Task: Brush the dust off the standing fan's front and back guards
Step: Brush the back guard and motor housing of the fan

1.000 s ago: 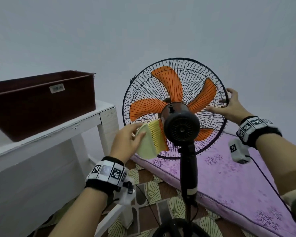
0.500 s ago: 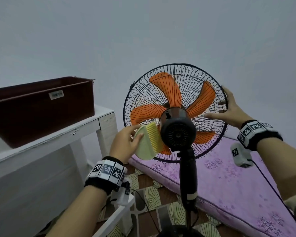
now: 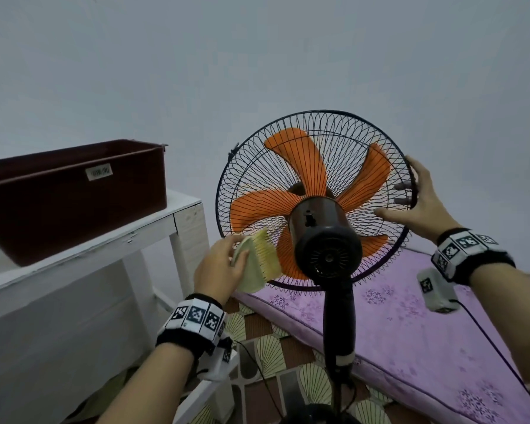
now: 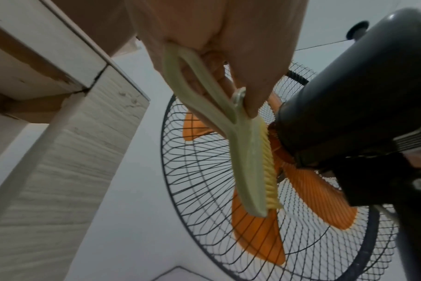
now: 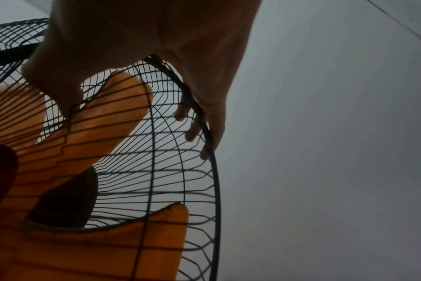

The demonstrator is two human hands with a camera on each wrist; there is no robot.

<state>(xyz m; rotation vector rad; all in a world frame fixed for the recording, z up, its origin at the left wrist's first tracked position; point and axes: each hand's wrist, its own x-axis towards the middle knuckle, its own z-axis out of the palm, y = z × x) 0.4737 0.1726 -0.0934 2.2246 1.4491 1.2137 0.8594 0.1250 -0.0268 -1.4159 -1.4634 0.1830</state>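
Observation:
The standing fan (image 3: pixel 325 249) faces away from me, so its dark motor housing and black wire back guard (image 3: pixel 257 166) are toward me, with orange blades (image 3: pixel 297 160) inside. My left hand (image 3: pixel 218 267) grips a pale green brush (image 3: pixel 254 264) by its looped handle. The brush (image 4: pixel 250 161) has its yellow bristles against the lower left of the back guard (image 4: pixel 199 171), beside the motor. My right hand (image 3: pixel 416 200) grips the guard's right rim (image 5: pixel 212 144), thumb on the back wires and fingers wrapped over the edge onto the front.
A dark red plastic bin (image 3: pixel 68 194) sits on a white wooden table (image 3: pixel 184 215) at left, close to the fan. A purple floral mattress (image 3: pixel 426 341) lies on the floor behind and right. The fan pole (image 3: pixel 338 328) and a cord rise from the patterned floor.
The fan head has tilted upward, and my right hand has slid up the rim with it. My left hand keeps the brush on the lower left of the back guard.

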